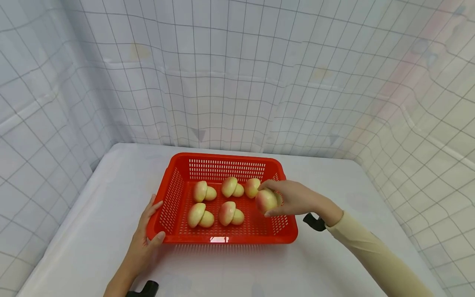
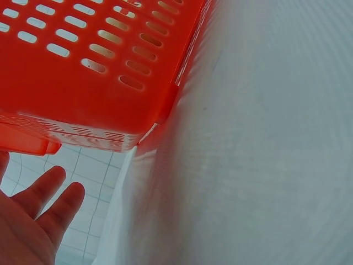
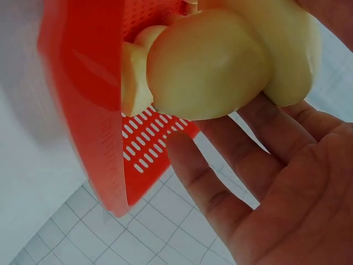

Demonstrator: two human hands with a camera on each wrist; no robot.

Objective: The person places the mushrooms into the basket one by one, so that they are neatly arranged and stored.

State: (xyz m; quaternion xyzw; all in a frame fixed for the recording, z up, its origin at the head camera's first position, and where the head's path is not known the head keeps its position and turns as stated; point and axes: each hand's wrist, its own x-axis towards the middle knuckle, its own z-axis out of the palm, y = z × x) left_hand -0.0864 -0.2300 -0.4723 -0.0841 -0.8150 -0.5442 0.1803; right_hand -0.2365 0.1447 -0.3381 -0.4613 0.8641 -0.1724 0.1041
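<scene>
A red plastic basket (image 1: 230,239) with slotted walls sits on the white table. Several toy mushrooms (image 1: 200,191) with pale yellow, pink-tinged caps lie on their sides in it. Near the basket's right wall, my right hand (image 1: 295,198) holds another toy mushroom (image 1: 265,200) between thumb and fingers. In the right wrist view this held mushroom (image 3: 209,66) shows its rounded cap and thick stem above the fingers. At the near left corner, my left hand (image 1: 142,239) grips the basket rim, thumb on the front side. Its other fingers (image 2: 63,207) extend outside the basket in the left wrist view.
Grid-patterned white curtains (image 1: 230,82) hang behind and on both sides of the table. White table surface (image 1: 326,181) surrounds the basket. A black wrist strap piece (image 1: 314,222) shows beside the right wrist, and another strap piece (image 1: 148,288) by the left.
</scene>
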